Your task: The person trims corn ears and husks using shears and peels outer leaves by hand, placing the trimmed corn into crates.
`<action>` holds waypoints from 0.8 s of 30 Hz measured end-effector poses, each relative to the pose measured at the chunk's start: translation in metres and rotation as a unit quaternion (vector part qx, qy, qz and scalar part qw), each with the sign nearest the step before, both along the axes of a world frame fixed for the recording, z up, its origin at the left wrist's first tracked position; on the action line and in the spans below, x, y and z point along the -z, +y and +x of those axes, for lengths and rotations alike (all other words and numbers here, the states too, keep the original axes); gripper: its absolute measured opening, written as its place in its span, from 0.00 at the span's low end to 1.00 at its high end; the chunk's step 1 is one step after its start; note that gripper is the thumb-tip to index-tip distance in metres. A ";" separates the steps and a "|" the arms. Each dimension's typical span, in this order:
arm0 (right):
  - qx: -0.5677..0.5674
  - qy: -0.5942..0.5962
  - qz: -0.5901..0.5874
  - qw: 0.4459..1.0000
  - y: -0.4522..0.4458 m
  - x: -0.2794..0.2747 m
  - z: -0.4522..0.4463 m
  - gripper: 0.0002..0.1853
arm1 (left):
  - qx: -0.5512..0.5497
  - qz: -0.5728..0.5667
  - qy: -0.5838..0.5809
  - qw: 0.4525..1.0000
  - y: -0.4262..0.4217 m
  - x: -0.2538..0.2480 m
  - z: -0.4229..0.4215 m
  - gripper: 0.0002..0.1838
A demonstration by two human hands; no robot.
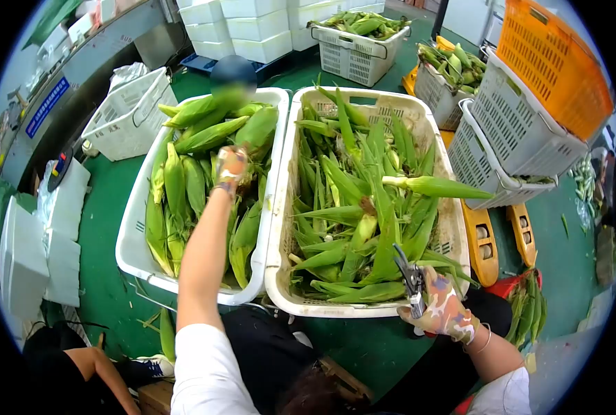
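Note:
My left hand (232,166), in a patterned glove, reaches over the white basket (123,238) on the left. Its fingers are closed at the lower end of a green ear of corn (258,130); part of the grip is hidden. Several other ears in their husks (175,183) lie around it. My right hand (441,304), in a camouflage glove, is closed around pruning shears (412,280) at the near right corner of the second basket (275,273). That basket holds loose green husk leaves and some ears, one with a pale cut stem (436,187) lying on top.
More corn fills a crate (356,59) at the back. Grey and orange crates (554,62) are stacked at right above a yellow pallet jack (481,245). White foam boxes (256,28) stand behind. Another person's arm (107,377) shows at lower left. An emptier white crate (124,128) sits left.

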State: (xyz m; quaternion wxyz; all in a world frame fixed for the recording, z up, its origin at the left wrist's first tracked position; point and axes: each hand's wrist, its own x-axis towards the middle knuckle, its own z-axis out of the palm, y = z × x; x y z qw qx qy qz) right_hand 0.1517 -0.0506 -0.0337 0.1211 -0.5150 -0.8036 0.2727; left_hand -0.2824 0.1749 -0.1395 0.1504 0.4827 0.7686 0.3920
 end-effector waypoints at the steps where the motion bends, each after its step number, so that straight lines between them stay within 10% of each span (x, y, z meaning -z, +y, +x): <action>1: -0.006 0.010 0.017 1.000 -0.001 -0.003 0.003 0.31 | 0.007 0.045 0.017 0.999 -0.011 -0.026 -0.001 0.27; 8: 0.020 0.130 0.142 0.981 0.012 -0.007 0.001 0.35 | 0.096 0.104 -0.016 0.990 -0.132 -0.233 0.086 0.20; 13: 0.050 0.193 0.240 0.950 0.038 -0.052 -0.044 0.37 | 0.261 0.042 -0.088 0.960 -0.211 -0.293 0.178 0.19; 18: -0.019 0.313 0.255 0.915 0.040 -0.045 -0.024 0.34 | 0.353 0.098 -0.228 0.902 -0.186 -0.218 0.216 0.19; 21: 0.011 0.518 -0.084 0.851 0.035 -0.034 -0.002 0.31 | 0.447 0.047 -0.287 0.846 -0.177 -0.155 0.228 0.32; 24: -0.008 0.503 -0.111 0.857 0.044 -0.014 0.007 0.34 | 0.454 0.051 -0.306 0.835 -0.186 -0.111 0.257 0.41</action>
